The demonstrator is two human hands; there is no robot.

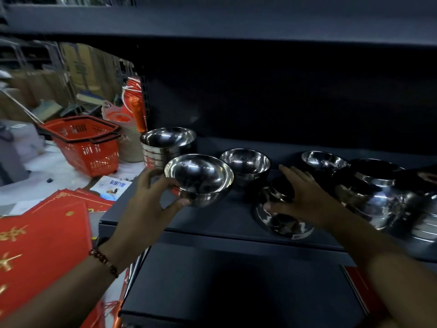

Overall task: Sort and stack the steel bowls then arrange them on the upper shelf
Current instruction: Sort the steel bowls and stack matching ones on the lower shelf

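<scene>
We held one steel bowl [199, 179] upright in our left hand [144, 204], thumb curled under its near side and fingers wrapped round the far left of its rim, so the bowl sat lifted just in front of the stack of bowls [168, 145] at the left end of the dark shelf [212, 221]. That stack stood at the shelf's back left corner, several bowls nested, mouth up. A beaded bracelet [104, 262] circled our left wrist.

Our right hand [300, 197] lay over an overturned bowl [280, 209] near the front of the shelf, fingers stretched flat across its base and thumb pressed against its near side; whether we were truly clasping it or only resting on it, we could not tell. Behind the two hands a single bowl [246, 164] stood upright by itself, and further right another small bowl [322, 160] stood near the back. At the right end more bowls [373, 192] were heaped together, some tilted, their edges blurred.

Above all this ran the upper shelf [236, 22], seen from beneath. Off to the left, beside the rack, stood red shopping baskets [87, 143] nested one in another, and red printed sheets [45, 235] with gold marks lay spread below them.
</scene>
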